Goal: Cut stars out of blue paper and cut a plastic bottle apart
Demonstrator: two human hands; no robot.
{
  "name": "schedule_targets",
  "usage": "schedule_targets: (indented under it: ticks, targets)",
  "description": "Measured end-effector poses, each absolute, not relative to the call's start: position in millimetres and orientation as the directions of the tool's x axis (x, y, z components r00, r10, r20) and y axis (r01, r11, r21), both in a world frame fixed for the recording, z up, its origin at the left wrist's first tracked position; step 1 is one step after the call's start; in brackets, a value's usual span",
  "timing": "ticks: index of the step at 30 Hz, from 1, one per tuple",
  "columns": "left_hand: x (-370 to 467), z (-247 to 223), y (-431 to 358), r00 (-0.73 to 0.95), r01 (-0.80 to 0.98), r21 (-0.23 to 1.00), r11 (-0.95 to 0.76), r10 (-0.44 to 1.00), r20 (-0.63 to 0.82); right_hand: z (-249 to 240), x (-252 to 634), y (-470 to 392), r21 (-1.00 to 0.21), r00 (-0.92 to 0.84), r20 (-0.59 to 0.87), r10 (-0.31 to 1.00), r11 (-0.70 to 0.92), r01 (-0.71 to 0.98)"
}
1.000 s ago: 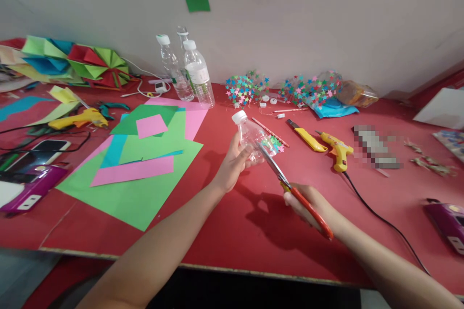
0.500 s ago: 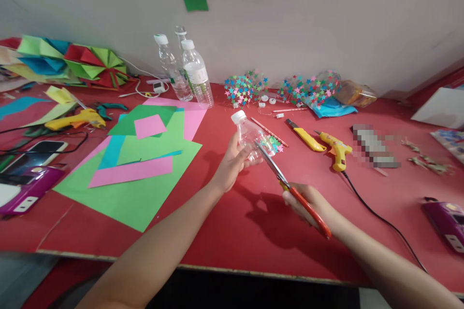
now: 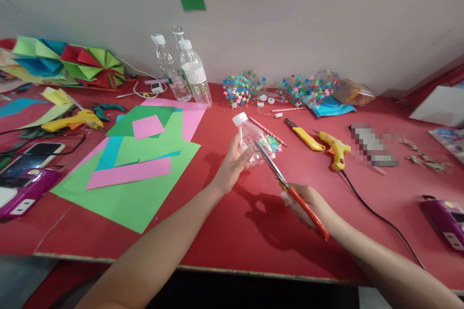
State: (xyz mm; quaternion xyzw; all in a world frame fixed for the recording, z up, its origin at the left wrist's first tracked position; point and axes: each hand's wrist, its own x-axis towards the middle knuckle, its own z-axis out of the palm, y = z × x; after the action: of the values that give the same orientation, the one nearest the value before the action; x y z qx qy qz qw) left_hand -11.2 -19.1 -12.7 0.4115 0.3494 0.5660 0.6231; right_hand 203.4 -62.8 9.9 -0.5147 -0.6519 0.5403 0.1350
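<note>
My left hand [image 3: 233, 164] is closed around the side of a clear plastic bottle top [image 3: 250, 133] with a white cap, held tilted above the red table. In my right hand [image 3: 308, 200] is a pair of scissors [image 3: 273, 169] with red and yellow handles, their blades pointing up and left onto the bottle piece's lower part. Whether the blades are parted there is hard to make out. Just behind the bottle piece lie colourful star cut-outs [image 3: 276, 143] and a thin patterned stick [image 3: 270, 130].
A yellow utility knife [image 3: 304, 135] and yellow glue gun [image 3: 337, 148] lie to the right, the gun's cord running forward. Coloured paper sheets [image 3: 163, 203] spread left. Upright plastic bottles [image 3: 195, 75] stand by the wall, near star-covered pieces [image 3: 241, 89]. Purple devices [image 3: 32, 190] sit at both sides.
The view has shifted slightly, so the table things sit a little further left. Both hands, the bottle top and the scissors keep nearly the same places.
</note>
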Motion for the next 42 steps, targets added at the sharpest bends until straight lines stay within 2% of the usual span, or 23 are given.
schedule_targets:
  ticks: [7, 20, 28, 37, 42]
  targets:
    - [-10, -12, -22, 0.15, -0.359, 0.933, -0.019, 0.986, 0.078, 11, 205, -64, -0.848, -0.456, -0.373, 0.808, -0.098, 0.52]
    - [-11, -13, -21, 0.108, -0.325, 0.944, -0.048, 0.99, 0.087, 9, 205, -63, -0.845, -0.442, -0.399, 0.803, -0.136, 0.516]
    - [-10, -22, -20, 0.161, -0.255, 0.961, -0.106, 0.975, 0.15, 9, 207, -65, -0.859, -0.43, -0.401, 0.809, -0.168, 0.484]
    - [-10, -20, -21, 0.162, -0.265, 0.96, -0.091, 0.977, 0.138, 13, 201, -62, -0.824, -0.408, -0.415, 0.813, -0.146, 0.548]
    - [-11, -23, -21, 0.167, -0.223, 0.968, -0.117, 0.973, 0.156, 12, 203, -64, -0.865, -0.433, -0.4, 0.808, -0.178, 0.469]
